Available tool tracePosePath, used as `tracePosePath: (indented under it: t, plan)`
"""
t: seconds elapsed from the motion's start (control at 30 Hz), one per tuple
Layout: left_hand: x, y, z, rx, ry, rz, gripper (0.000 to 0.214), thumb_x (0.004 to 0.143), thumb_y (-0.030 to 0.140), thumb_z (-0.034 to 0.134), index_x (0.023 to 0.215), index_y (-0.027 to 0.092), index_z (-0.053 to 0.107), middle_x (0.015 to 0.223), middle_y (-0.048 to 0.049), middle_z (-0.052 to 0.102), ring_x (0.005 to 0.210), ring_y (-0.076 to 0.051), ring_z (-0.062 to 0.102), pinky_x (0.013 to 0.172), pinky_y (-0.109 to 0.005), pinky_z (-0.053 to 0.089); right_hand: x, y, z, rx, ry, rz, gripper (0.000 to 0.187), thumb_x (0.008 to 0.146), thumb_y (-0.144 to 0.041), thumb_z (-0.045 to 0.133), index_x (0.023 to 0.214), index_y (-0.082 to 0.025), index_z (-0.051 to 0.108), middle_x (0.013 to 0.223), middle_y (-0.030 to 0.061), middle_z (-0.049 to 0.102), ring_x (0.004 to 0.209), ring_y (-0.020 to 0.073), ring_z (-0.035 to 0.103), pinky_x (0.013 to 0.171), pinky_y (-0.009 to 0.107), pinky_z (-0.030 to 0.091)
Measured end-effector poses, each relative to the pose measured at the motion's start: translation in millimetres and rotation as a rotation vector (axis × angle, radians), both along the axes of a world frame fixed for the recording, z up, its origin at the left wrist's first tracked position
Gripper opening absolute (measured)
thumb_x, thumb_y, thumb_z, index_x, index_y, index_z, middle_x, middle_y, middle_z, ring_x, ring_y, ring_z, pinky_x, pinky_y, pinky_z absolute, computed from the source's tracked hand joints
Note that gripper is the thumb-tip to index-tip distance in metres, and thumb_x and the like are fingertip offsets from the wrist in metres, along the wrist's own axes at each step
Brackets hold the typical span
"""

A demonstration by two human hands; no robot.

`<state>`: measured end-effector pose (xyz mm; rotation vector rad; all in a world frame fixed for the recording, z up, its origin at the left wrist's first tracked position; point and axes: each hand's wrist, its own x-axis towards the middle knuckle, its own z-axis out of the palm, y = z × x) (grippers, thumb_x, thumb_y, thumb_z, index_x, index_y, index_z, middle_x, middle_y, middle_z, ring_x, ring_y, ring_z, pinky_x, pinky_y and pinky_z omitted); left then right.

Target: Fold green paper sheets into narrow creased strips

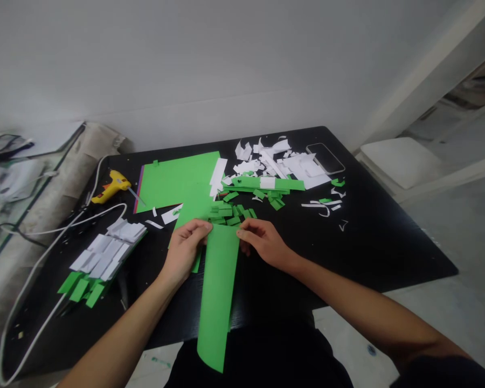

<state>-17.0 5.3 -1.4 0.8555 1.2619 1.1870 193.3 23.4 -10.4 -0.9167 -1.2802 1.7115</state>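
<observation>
A long strip of green paper [219, 285] hangs from both hands, curving down over the table's front edge. My left hand [186, 243] pinches its top left corner between thumb and fingers. At the top right corner, my right hand [265, 241] grips it the same way. Just beyond the strip lies a heap of small folded green paper pieces [226, 211]. To the left is a layered model of white and green folded paper [107, 250]. Part of another green sheet [194, 209] shows behind my left hand.
A yellow glue gun [113, 187] with a white cable lies at the left, beside a stack of green sheets [178, 175]. White paper scraps [267, 159] and a phone [325, 157] occupy the back right. The black table [372, 237] stands against a wall; a white stool [400, 159] is right.
</observation>
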Motion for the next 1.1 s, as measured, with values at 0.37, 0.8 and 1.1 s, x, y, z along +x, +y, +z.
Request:
tracePosePath:
  t: [0.37, 0.8, 1.1]
  plan:
    - [3, -4, -0.6, -0.099, 0.021, -0.155, 0.032, 0.076, 0.046, 0.086, 0.075, 0.016, 0.073, 0.06, 0.0, 0.063, 0.057, -0.015, 0.06, 0.054, -0.025, 0.045, 2, 3, 3.4, 0.067, -0.02, -0.116, 0.023, 0.087, -0.038, 0.071, 0.076, -0.02, 0.063, 0.058, -0.0039, 0.06, 0.051, 0.011, 0.057, 0.05, 0.024, 0.047]
    - [3, -3, -1.6, -0.11, 0.041, -0.18, 0.037, 0.075, 0.049, 0.086, 0.076, 0.015, 0.072, 0.058, 0.0011, 0.061, 0.052, -0.013, 0.055, 0.051, -0.024, 0.041, 6, 6, 2.6, 0.025, 0.013, -0.133, 0.025, 0.085, -0.039, 0.072, 0.072, -0.02, 0.061, 0.058, -0.0037, 0.06, 0.052, 0.012, 0.057, 0.051, 0.025, 0.048]
    - [7, -7, 2.0, -0.096, 0.157, -0.495, 0.038, 0.079, 0.048, 0.081, 0.068, 0.015, 0.066, 0.056, 0.0041, 0.052, 0.051, -0.008, 0.039, 0.051, -0.022, 0.028, 8, 8, 9.1, -0.047, -0.099, 0.083, 0.028, 0.07, -0.039, 0.086, 0.079, -0.017, 0.072, 0.07, -0.0024, 0.063, 0.064, 0.0121, 0.055, 0.06, 0.026, 0.042]
